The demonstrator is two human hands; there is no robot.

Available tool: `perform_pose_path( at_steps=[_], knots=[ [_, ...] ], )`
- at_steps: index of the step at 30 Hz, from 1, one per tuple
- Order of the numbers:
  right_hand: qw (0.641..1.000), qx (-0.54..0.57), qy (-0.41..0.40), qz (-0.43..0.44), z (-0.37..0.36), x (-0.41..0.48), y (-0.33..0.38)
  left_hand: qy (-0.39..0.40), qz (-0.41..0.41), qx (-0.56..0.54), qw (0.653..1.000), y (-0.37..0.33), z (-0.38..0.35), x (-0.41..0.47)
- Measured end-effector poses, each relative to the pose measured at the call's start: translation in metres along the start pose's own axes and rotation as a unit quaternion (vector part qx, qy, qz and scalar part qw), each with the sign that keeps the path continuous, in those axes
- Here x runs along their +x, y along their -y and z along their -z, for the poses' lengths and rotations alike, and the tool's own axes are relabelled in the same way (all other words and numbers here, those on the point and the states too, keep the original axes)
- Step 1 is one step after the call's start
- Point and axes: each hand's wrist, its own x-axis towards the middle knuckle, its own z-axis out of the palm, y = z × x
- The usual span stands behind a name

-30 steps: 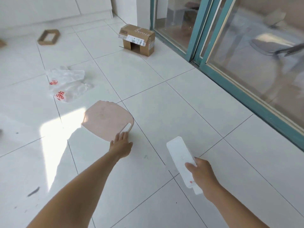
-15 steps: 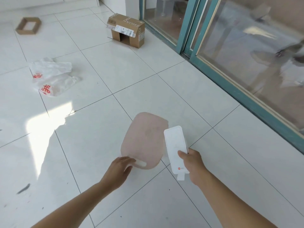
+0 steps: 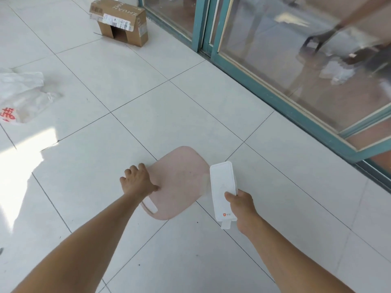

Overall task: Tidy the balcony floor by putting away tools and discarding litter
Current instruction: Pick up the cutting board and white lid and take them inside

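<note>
A flat pink board (image 3: 182,182) with a white handle slot at its near end is held low over the white tiled floor. My left hand (image 3: 138,183) grips the board's left edge, thumb on top and fingers curled over the rim. My right hand (image 3: 243,208) holds a long white rectangular box (image 3: 222,185) with a small red mark near its lower end. The box's left side overlaps the board's right edge.
A torn cardboard box (image 3: 120,24) stands on the floor at the back. A crumpled white plastic bag (image 3: 19,96) with red print lies at the left. A teal-framed sliding glass door (image 3: 264,81) runs along the right.
The pink board came up off the floor and moved right, beside the white box. My left hand shifted from the handle end to the board's left edge.
</note>
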Motion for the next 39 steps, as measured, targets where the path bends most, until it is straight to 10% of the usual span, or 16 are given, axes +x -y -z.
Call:
perform_pose_path(
  at_steps=[11, 15, 21, 39],
  knots=[
    [1.000, -0.001, -0.010, 0.009, 0.004, -0.016, 0.009, 0.082, 0.068, -0.096, 0.990, 0.007, -0.006, -0.008],
    [1.000, 0.010, -0.011, 0.023, 0.015, -0.021, 0.015, 0.130, 0.051, -0.387, 0.912, 0.001, 0.013, -0.021],
    [0.997, 0.044, -0.028, 0.052, 0.054, -0.037, 0.024, 0.136, -0.064, -0.461, 0.875, -0.062, 0.067, -0.065],
    [0.962, 0.128, -0.185, 0.154, 0.385, -0.103, 0.013, 0.185, -0.210, -0.559, 0.780, -0.325, 0.109, -0.267]
  ],
)
